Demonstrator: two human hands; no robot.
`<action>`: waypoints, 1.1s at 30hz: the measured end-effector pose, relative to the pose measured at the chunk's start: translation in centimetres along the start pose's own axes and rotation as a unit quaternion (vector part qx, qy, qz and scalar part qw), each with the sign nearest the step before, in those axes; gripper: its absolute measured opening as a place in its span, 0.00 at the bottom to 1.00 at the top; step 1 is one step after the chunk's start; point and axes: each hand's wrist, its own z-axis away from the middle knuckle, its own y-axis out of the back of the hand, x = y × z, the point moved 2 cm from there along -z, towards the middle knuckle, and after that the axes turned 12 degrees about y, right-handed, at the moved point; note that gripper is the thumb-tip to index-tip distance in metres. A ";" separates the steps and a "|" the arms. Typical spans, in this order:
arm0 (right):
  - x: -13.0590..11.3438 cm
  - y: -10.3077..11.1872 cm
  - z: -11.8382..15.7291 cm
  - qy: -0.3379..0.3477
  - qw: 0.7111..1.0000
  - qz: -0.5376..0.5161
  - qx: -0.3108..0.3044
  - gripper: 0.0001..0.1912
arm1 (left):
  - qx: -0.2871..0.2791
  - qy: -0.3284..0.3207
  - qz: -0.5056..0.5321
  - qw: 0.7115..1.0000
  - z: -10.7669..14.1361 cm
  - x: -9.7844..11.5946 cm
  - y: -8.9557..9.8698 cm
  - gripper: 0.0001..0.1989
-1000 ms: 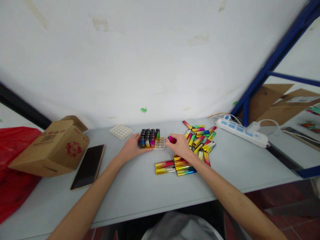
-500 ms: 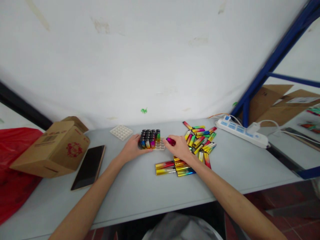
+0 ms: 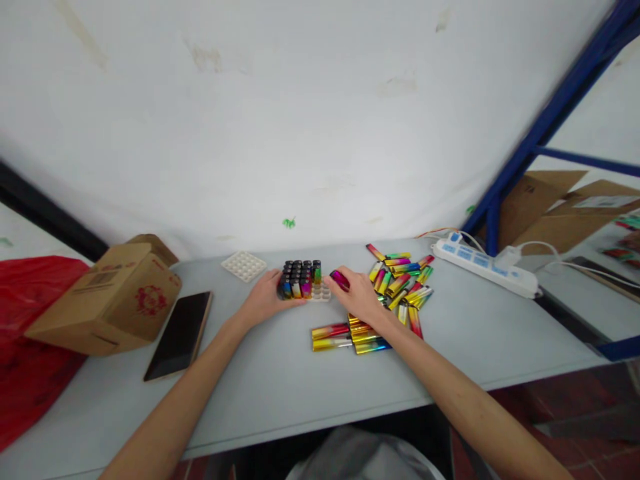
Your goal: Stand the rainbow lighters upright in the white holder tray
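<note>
Metallic multicoloured lighters with black tops stand upright in rows in a small white plastic tray. The cups along the tray's right side hold no lighters. My left hand grips the left side of the tray, thumb along the near edge and fingers behind. Just right of the tray, my right hand is closed on a purple-magenta lighter, tilted and held above the bare cups. Loose lighters lie in a heap beyond my right wrist, and several more lie side by side below it.
A second white tray lies near the wall. To the left are a phone, a cardboard box and a red plastic bag. A white power strip with cables sits at the right, beside a blue metal frame.
The purple-magenta lighter in my right hand has tilted and risen slightly. My left hand stays on the tray. The whole view has shifted very little.
</note>
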 end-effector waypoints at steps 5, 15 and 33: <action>-0.2 -0.4 0.2 0.122 0.992 -0.002 -0.004 0.14 | -0.005 0.004 -0.004 1.000 0.0 0.1 -0.1 0.37; -0.1 0.0 0.3 0.063 0.997 0.030 -0.038 0.17 | -0.011 -0.002 0.002 1.000 0.2 0.3 0.0 0.37; -0.1 -0.8 -1.9 0.042 0.951 0.223 -0.212 0.15 | -0.010 0.009 -0.008 1.000 0.1 0.1 -0.2 0.37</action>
